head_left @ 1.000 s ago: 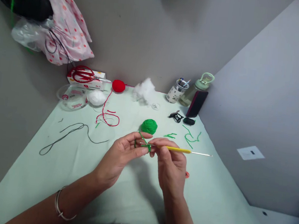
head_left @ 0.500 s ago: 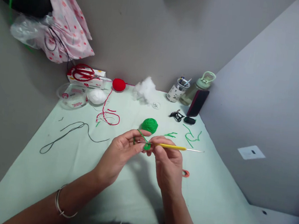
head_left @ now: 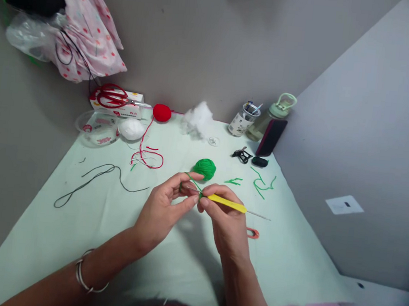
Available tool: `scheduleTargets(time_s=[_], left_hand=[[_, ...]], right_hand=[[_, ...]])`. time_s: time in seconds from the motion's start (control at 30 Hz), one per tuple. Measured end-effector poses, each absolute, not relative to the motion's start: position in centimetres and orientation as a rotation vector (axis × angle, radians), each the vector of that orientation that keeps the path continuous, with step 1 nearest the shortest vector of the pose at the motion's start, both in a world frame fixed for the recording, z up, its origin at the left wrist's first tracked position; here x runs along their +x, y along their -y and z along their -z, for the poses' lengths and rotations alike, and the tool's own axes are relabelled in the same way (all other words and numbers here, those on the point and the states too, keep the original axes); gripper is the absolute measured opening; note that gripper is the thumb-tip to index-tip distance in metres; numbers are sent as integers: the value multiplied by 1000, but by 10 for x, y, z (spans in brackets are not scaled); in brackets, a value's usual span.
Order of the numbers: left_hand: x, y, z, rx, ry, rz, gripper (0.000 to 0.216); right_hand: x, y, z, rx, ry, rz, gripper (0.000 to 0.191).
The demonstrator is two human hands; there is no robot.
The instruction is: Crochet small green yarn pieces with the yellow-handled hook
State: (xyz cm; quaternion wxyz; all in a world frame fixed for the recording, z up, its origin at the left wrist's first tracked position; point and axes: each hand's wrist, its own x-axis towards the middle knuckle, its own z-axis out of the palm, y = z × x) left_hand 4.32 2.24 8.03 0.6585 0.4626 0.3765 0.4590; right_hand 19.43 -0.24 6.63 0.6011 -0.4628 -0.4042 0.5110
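Observation:
My right hand (head_left: 228,221) is closed on a yellow-handled crochet hook (head_left: 227,203), its metal tip pointing left and its thin far end pointing right. Between the fingertips of both hands sits a small green crocheted piece (head_left: 201,196), mostly hidden now. My left hand (head_left: 166,205) pinches that piece between thumb and fingers, and a green yarn strand (head_left: 194,181) runs over its raised index finger to the hook. Just beyond the fingertips lies a green yarn ball (head_left: 204,169) on the table.
Behind the hands are white stuffing (head_left: 198,120), a red yarn ball (head_left: 162,113), a white yarn ball (head_left: 131,129) and red-handled scissors (head_left: 111,96). To the right stand a pen cup (head_left: 243,120), a bottle (head_left: 269,121) and a phone (head_left: 272,137). An orange stitch marker (head_left: 253,233) lies beside my right hand.
The crochet hook has tilted, its right end now lower and its tip higher. My right hand has turned and shifted slightly left, covering more of the green piece.

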Motion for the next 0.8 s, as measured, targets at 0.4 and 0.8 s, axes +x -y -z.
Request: scheduleTargets(time_s=[0.4,0.8], left_hand=[[36,-28,-77,854,-614,-881,38],[29,-31,-82,889,-407,-760,33]], right_hand=[[196,2,-72,-726,754,-1470,21],[200,6,-73,-527,813,-1620,27]])
